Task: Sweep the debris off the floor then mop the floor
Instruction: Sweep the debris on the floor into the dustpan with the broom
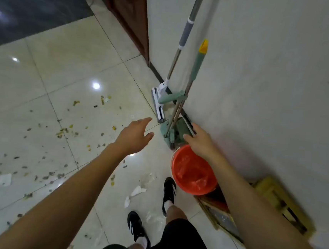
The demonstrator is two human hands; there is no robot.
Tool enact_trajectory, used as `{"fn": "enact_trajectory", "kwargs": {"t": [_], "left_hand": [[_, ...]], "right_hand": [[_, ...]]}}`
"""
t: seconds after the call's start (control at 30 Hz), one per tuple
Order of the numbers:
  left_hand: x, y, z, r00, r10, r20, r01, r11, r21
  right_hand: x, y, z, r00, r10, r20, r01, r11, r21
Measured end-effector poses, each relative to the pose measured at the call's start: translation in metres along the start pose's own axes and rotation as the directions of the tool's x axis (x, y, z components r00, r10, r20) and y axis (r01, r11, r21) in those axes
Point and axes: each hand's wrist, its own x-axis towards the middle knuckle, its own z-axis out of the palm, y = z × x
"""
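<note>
Green broom and dustpan lean against the right wall, just beside the grey-handled mop. Your right hand reaches toward the dustpan, fingers straight, holding nothing. Your left hand hangs in the air, relaxed and empty. Debris lies scattered over the pale tiles to your left. Near your right arm sits an orange bucket.
</note>
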Motion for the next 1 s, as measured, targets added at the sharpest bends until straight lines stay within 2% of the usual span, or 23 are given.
{"fn": "enact_trajectory", "kwargs": {"t": [0.23,0.43,0.63,1.0], "left_hand": [[0.114,0.044,-0.014,0.999,0.027,-0.026,-0.027,1.000,-0.013],[0.173,0.054,-0.006,0.997,-0.021,0.069,0.021,1.000,-0.001],[0.192,0.052,0.006,0.992,-0.057,0.116,0.060,0.998,-0.024],[0.184,0.056,0.032,0.976,-0.101,0.191,0.121,0.988,-0.100]], "right_hand": [[0.087,-0.034,-0.047,0.997,0.058,-0.041,-0.052,0.988,0.146],[0.134,-0.052,-0.056,0.999,-0.031,-0.043,0.037,0.989,0.140],[0.154,-0.052,-0.046,0.999,-0.046,-0.020,0.049,0.983,0.179],[0.127,-0.036,-0.028,0.995,-0.092,-0.029,0.096,0.984,0.153]]}}
